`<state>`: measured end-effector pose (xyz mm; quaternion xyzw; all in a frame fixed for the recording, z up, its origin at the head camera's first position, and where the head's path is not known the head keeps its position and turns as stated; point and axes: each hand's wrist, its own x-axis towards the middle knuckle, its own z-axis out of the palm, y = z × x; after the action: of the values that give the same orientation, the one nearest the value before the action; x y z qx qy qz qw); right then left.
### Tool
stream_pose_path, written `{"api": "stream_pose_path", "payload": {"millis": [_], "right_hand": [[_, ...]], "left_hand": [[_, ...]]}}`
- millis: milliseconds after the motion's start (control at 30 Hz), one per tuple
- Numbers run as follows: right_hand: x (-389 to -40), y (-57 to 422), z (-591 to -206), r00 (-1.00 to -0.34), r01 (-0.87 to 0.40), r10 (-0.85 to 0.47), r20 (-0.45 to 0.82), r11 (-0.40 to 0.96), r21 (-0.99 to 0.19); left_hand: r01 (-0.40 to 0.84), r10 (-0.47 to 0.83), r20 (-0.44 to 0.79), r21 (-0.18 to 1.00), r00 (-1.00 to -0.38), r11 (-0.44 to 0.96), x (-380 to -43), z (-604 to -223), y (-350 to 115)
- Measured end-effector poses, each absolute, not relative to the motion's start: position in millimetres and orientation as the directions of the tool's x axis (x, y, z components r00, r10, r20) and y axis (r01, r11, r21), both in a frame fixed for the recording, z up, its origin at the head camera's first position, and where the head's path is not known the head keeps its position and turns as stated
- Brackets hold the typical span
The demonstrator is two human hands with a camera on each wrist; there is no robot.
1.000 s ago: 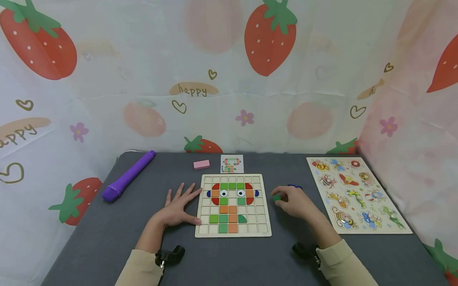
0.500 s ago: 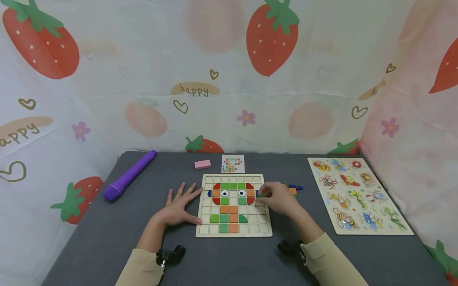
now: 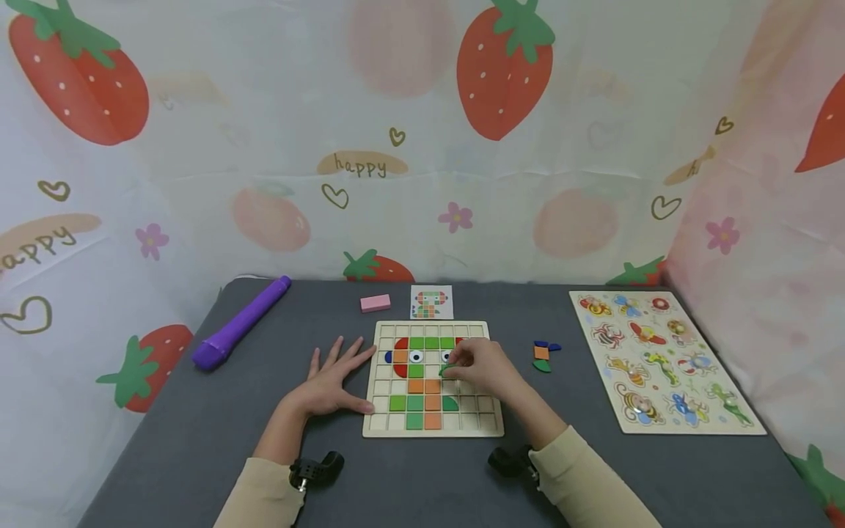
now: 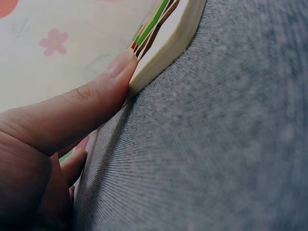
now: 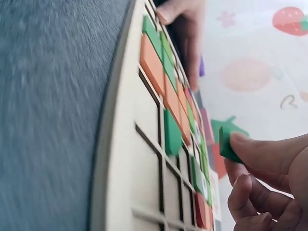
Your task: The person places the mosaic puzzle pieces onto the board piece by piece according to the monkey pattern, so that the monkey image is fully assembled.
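Observation:
A wooden grid board point(image 3: 475, 424) lies flat on the table, with red, orange, green and blue tiles and two eye tiles set in its squares. My left hand point(image 3: 325, 383) rests at the board's left side, fingers spread; in the left wrist view the thumb point(image 4: 103, 91) touches the board's edge. Above the board's right half, my right hand point(image 3: 485, 368) pinches a green tile point(image 5: 230, 144) between thumb and fingers, held clear of the grid. The hand hides part of the right-hand tiles. A green quarter-round tile point(image 3: 450, 404) sits in the lower part of the grid.
Right of the board lie loose blue tiles point(image 3: 541, 344), an orange tile point(image 3: 541, 353) and a green tile point(image 3: 542, 366). Behind it are a pattern card point(image 3: 432, 303) and a pink block point(image 3: 375, 303). A purple microphone point(image 3: 240, 323) lies left, an insect puzzle board point(image 3: 686, 424) right.
My right hand has moved left from beside the loose tiles to above the board, carrying the green tile. The loose tiles have come into view. My left hand has stayed in place.

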<state>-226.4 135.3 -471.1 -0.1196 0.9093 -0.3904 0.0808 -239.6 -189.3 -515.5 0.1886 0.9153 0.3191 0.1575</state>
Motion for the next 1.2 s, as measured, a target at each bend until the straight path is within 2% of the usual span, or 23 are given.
{"api": "stream_pose_path", "payload": {"millis": [200, 467, 1000, 1200], "right_hand": [[-226.2, 114.4, -476.4, -0.939, -0.186, -0.34, -0.051, 0.625, -0.758], [-226.5, 87.2, -482.9, -0.941, -0.155, -0.333, -0.062, 0.584, -0.797], [-227.7, 56.7, -488.3, -0.93, -0.245, -0.362, -0.054, 0.725, -0.643], [-227.8, 56.3, -488.9, -0.937, -0.237, -0.345, -0.045, 0.727, -0.645]], "left_hand": [[0.255, 0.448, -0.163, 0.634, -0.879, 0.731, -241.3, -517.7, -191.4], [0.25, 0.446, -0.162, 0.642, -0.88, 0.725, -240.1, -516.2, -188.7], [0.261, 0.45, -0.158, 0.632, -0.879, 0.73, -238.3, -514.6, -188.8], [0.263, 0.452, -0.151, 0.637, -0.879, 0.725, -237.8, -512.9, -188.8]]}}
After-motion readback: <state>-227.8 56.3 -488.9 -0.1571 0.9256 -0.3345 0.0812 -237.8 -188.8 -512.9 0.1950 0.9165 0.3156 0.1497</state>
